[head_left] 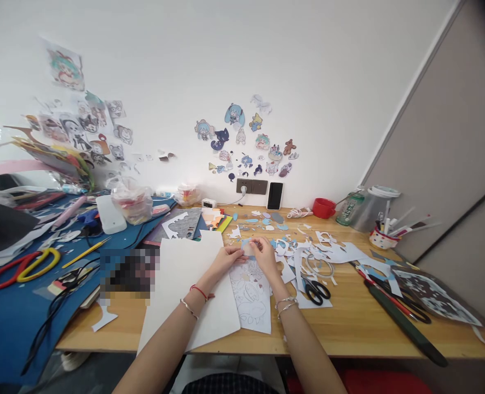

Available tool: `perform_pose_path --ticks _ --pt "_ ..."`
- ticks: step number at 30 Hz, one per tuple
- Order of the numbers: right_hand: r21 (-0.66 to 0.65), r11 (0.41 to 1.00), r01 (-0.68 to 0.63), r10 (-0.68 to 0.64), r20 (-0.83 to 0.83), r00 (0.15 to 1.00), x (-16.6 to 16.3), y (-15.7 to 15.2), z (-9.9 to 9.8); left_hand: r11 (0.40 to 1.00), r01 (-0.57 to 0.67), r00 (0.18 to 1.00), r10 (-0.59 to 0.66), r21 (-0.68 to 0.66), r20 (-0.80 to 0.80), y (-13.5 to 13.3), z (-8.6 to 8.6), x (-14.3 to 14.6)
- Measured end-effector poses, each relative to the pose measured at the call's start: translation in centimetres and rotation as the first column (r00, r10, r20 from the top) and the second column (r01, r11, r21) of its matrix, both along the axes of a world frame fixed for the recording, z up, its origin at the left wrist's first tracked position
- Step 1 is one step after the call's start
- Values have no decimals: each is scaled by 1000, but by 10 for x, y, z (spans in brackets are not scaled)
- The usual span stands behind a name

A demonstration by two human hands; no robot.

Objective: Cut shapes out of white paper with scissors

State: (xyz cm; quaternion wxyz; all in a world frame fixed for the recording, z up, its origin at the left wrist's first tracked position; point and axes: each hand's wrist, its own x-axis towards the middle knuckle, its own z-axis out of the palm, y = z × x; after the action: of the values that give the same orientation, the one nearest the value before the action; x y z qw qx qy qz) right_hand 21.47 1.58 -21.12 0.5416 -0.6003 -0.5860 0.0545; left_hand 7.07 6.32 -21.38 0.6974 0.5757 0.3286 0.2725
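Observation:
My left hand (226, 257) and my right hand (264, 256) meet over the wooden desk (349, 323), both pinching a small pale paper cut-out (248, 248) between the fingertips. Under them lies a printed line-art sheet (251, 298) on top of a large blank white sheet (185, 295). Black-handled scissors (317, 291) lie just right of my right wrist, among white paper scraps (328, 249). Bracelets sit on both wrists.
Red and yellow scissors (18, 266) lie on a blue mat (4, 323) at left. A red bowl (323, 208), a phone (275, 195), a cup of pens (382, 236) and a long dark tool (402, 323) stand toward the right. Cartoon stickers (246, 142) cover the wall.

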Motion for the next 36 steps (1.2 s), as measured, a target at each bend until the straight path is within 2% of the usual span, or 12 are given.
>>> perform_pose_path --ticks 8,14,23,28,36 --pt "-3 1000 -18 17 -55 998 -1 1 -2 1000 -20 1000 20 -7 -3 0 -1 1" --pt "-11 998 -64 61 -177 982 1 2 -1 998 -51 999 52 -24 18 2 -3 2" --pt "-102 970 -223 171 -368 914 7 5 -6 990 -128 991 129 -54 21 4 -2 3" --pt "-147 963 -227 150 -407 901 10 8 -12 991 -120 992 122 -62 26 2 0 2" --pt "-169 957 -234 154 -387 909 11 6 -9 994 -97 994 99 -56 52 -1 4 0"
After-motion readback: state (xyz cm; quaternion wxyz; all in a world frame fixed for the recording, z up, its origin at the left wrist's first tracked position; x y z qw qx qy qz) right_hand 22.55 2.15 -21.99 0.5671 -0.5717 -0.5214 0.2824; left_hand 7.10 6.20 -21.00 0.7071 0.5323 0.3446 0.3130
